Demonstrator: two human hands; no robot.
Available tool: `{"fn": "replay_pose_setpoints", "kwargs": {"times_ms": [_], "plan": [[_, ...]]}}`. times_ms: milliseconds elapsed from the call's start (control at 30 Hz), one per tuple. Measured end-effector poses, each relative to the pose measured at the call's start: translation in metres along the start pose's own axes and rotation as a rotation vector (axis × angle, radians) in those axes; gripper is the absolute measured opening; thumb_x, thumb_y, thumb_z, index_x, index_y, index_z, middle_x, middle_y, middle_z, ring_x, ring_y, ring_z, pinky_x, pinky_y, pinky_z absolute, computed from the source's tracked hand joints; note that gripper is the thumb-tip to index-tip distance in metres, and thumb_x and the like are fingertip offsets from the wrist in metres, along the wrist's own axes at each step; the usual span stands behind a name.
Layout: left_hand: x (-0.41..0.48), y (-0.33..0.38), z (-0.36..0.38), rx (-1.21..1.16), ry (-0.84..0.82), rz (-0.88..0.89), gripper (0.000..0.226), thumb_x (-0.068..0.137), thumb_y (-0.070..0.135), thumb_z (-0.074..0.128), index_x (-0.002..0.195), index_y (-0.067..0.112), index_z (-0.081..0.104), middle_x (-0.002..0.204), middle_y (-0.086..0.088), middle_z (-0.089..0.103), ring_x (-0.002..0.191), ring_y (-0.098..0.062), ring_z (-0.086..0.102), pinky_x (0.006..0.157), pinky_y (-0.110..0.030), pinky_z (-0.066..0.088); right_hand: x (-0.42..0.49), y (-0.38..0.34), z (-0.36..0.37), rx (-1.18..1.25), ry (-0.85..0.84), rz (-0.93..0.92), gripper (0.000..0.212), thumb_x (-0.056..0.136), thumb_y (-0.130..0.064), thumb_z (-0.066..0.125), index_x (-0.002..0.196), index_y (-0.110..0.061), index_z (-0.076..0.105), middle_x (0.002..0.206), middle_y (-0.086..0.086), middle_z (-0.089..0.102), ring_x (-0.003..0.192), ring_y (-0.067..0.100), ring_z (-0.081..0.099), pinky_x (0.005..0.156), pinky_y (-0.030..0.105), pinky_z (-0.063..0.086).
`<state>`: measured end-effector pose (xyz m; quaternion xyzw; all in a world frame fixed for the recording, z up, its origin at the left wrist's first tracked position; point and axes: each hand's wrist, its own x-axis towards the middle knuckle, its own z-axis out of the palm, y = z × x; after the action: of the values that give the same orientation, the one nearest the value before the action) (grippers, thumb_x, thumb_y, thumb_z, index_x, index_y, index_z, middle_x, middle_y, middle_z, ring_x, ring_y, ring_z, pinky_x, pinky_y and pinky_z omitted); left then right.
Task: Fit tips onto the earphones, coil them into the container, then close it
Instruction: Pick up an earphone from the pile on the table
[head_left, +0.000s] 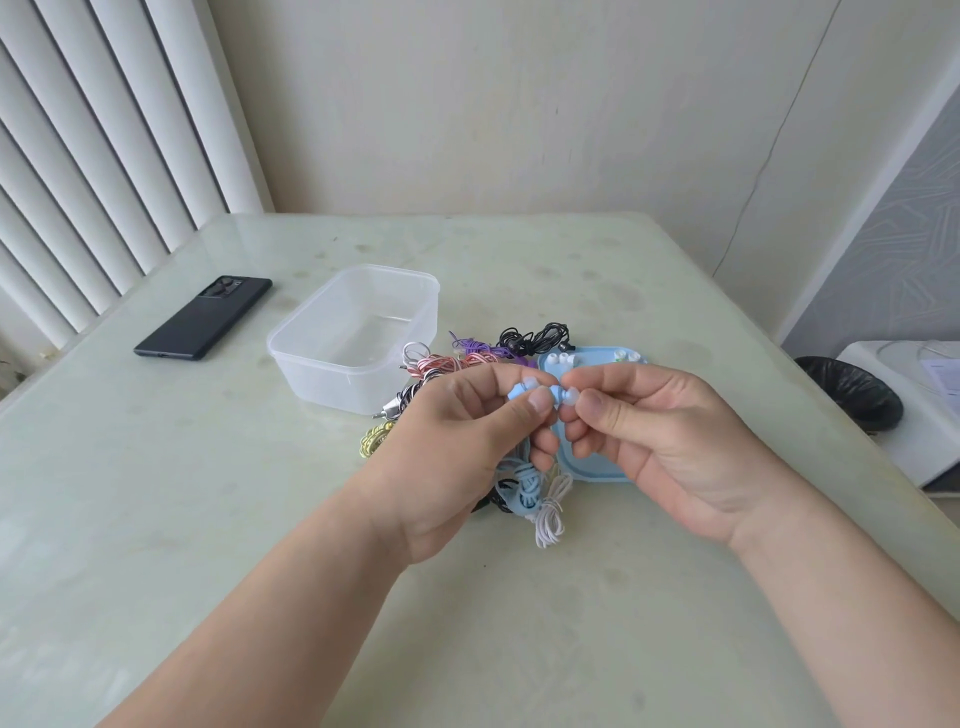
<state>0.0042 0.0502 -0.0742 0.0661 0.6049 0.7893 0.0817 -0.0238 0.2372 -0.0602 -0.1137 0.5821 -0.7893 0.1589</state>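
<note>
No text, label or number is legible anywhere.

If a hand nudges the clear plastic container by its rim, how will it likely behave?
The clear rectangular plastic container looks thin-walled and holds nothing, so it is probably light. On the glossy pale table it would likely slide rather than tip, being wide and low. Its walls may flex slightly.
</note>
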Motion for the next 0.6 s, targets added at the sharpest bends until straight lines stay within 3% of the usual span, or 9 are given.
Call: {"fn": "replay_pose_setpoints", "kwargs": {"times_ms": [133,267,500,600], "plan": [[-0.0005,0.0029,-0.0019,0.039,-0.043,0.002,0.014,0.102,0.006,0.059,0.106,-0.004,0.068,0.078,-0.007,0.067,0.065,-0.014,0.059,0.063,-0.022,0.053,-0.0006,-0.0014,-0.0008,0.012,-0.038,0.049,0.016,0.065,-0.012,0.075,0.080,-0.008,0.081,0.074,0.012,0.070,0.067,0.019,0.064,0.061,0.026,0.055],[-0.0011,0.0047,-0.0028,0.100,-0.054,0.031,0.017,0.101,0.004,0.061,0.108,-0.011,0.065,0.080,-0.010,0.066,0.065,-0.017,0.059,0.062,-0.023,0.052,-0.0017,-0.0021,-0.0016,0.032,-0.051,0.076,0.013,0.073,-0.005,0.069,0.077,-0.009,0.080,0.072,0.011,0.070,0.063,0.018,0.065,0.059,0.025,0.055],[-0.0017,0.0033,-0.0051,0.159,-0.067,0.039,0.013,0.102,0.006,0.061,0.105,-0.004,0.068,0.084,-0.014,0.069,0.070,-0.024,0.060,0.068,-0.029,0.053,-0.0007,-0.0038,-0.0043,0.066,-0.026,0.177,0.010,0.074,-0.002,0.067,0.075,-0.008,0.074,0.071,0.013,0.068,0.059,0.020,0.063,0.054,0.026,0.053],[-0.0006,0.0043,-0.0057,0.136,-0.036,0.038,0.015,0.102,0.007,0.062,0.108,-0.005,0.068,0.087,-0.015,0.070,0.070,-0.025,0.062,0.068,-0.030,0.054,-0.0010,-0.0031,-0.0036,0.019,-0.020,0.150,0.009,0.077,-0.006,0.068,0.083,-0.003,0.074,0.076,0.015,0.068,0.063,0.021,0.062,0.055,0.027,0.053]]}}
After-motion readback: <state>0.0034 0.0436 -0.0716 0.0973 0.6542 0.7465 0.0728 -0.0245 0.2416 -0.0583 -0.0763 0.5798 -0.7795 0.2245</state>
